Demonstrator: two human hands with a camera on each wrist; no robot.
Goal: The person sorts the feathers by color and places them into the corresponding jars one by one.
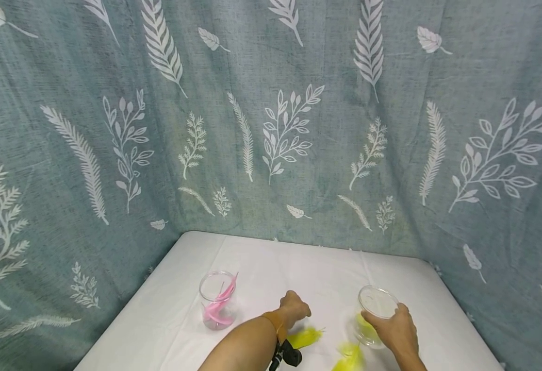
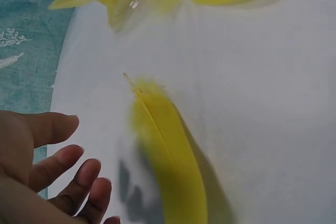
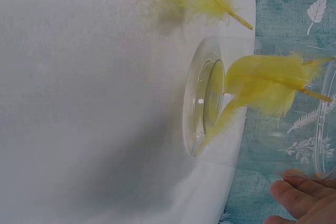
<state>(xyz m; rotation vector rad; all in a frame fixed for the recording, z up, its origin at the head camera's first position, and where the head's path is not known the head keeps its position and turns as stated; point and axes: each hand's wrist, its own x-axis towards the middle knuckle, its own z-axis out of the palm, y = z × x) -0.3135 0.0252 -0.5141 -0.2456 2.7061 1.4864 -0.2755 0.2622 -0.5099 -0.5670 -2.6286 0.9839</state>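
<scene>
My right hand (image 1: 397, 331) grips a clear plastic cup (image 3: 262, 148) near its rim, thumb on one side and fingers on the other. Inside that cup lie yellow feathers (image 3: 268, 80). In the head view my left hand (image 1: 294, 308) hovers above the table beside a loose yellow feather (image 1: 305, 337). The left wrist view shows the left fingers (image 2: 86, 174) loosely bent, apart from the feather, holding nothing. Another yellow feather (image 1: 349, 358) lies nearer the front, close to the cup; the right wrist view catches part of it.
On the left of the white table (image 1: 271, 268) stands a second clear cup (image 1: 217, 275) with pink feathers (image 1: 219, 309) in it, one tip poking above the rim. A green-blue curtain (image 1: 252, 129) with white leaf prints hangs around the table's back and sides.
</scene>
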